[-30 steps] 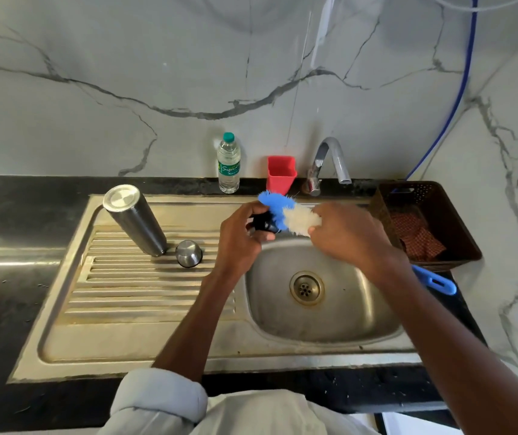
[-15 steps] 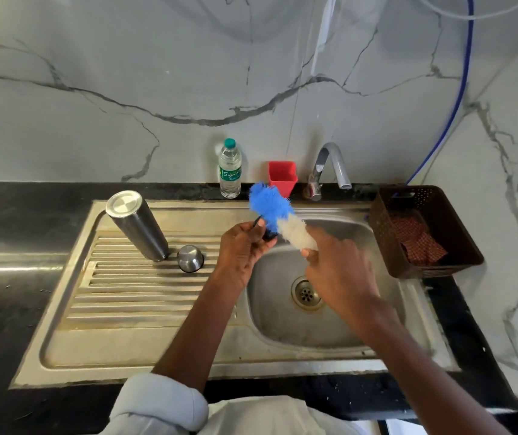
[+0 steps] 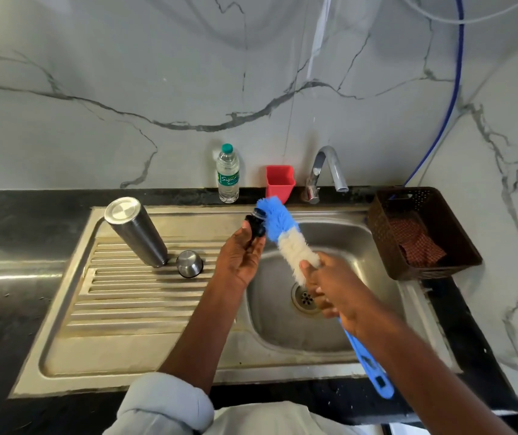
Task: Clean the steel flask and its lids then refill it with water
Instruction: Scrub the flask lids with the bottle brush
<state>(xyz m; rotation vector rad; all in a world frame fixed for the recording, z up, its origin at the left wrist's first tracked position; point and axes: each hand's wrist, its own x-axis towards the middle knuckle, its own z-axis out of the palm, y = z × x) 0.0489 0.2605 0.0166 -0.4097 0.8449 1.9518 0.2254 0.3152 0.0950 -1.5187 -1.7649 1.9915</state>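
The steel flask [image 3: 136, 232] stands upside down on the ribbed drainboard at the left. A small steel cap [image 3: 189, 263] lies next to its base. Over the basin's left edge, my left hand [image 3: 241, 257] grips a small black inner lid [image 3: 256, 225] by its fingertips. My right hand [image 3: 336, 285] holds a bottle brush [image 3: 285, 237] with blue and white bristles; its blue handle runs back under my wrist. The blue bristle tip touches the black lid.
The steel sink basin [image 3: 361, 246] with its drain lies under my hands. At the back stand a plastic water bottle [image 3: 228, 174], a red cup [image 3: 280, 183] and the tap [image 3: 326, 171]. A brown basket [image 3: 424, 233] with a checked cloth sits at the right.
My right hand has slid down the brush toward me, baring more bristles and the blue handle. The brush tip stays against the black lid in my left hand.
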